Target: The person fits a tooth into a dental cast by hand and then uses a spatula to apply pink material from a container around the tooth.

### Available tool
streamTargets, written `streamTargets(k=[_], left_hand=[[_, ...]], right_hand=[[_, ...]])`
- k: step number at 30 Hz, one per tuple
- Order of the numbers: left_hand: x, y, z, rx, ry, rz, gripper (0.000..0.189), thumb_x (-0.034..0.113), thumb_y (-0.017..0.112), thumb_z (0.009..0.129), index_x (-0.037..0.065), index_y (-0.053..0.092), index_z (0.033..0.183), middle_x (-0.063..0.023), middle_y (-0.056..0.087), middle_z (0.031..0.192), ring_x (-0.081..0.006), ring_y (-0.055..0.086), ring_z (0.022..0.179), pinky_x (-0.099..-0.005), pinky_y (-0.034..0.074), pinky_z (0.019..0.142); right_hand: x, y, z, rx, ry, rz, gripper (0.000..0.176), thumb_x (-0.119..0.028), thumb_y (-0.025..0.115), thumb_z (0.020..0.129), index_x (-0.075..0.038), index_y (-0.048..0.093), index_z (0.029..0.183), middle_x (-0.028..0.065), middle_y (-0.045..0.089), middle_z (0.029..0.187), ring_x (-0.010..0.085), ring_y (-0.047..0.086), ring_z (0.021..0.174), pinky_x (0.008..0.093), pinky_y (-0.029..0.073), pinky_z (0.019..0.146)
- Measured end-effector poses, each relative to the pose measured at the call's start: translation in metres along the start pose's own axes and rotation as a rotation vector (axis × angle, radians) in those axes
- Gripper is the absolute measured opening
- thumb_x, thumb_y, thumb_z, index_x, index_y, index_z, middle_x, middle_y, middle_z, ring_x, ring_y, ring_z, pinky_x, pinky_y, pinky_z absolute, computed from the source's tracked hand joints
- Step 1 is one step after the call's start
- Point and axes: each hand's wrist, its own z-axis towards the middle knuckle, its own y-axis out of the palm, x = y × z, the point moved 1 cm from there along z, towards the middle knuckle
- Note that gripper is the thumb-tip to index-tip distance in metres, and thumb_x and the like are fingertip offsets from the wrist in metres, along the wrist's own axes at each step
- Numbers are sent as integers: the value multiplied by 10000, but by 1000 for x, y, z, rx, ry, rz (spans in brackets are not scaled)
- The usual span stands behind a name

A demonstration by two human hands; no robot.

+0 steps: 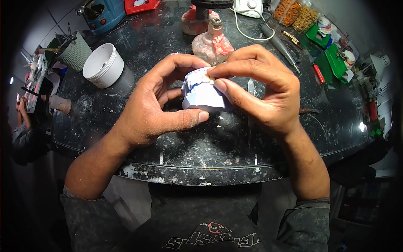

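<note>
A white plaster dental model [205,97] is held up over the black bench, with blue marks along its tooth ridge. My left hand [153,105] wraps round its left side, thumb along the lower front edge and fingers behind. At the model's upper right, my right hand [262,86] is closed in a pinch. Thumb and forefinger press on a small cream-coloured tooth [208,78] on the ridge, which their tips partly cover. Just beyond the model stands a stained glass spirit burner [208,44] with pink wax stuck to it.
To the left are a white tub [103,66] and a grey pot of tools [74,52]. A handpiece [280,48] with a white cord lies right of the burner. Farther right are green boxes [336,61] and a red stick [319,74]. Another person's hands [21,105] show far left.
</note>
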Motion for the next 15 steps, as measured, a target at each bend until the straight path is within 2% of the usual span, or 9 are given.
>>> streamTargets(k=[5, 15], left_hand=[[-1, -1, 0, -14, 34, -16, 674, 68, 841, 764, 39, 504, 1347, -101, 556, 1297, -205, 541, 1268, -387, 445, 1110], [-1, 0, 0, -5, 83, 38, 684, 72, 840, 759, 53, 501, 1352, -82, 561, 1272, -180, 551, 1239, -372, 450, 1095]], right_hand=[[1, -3, 1, -2, 29, 100, 225, 8, 737, 800, -21, 786, 1018, 75, 734, 944, 169, 634, 961, 296, 507, 860], [0, -4, 3, -54, 0, 62, 258, 16, 780, 763, -29, 788, 1017, 72, 744, 961, 169, 626, 965, 305, 508, 868]])
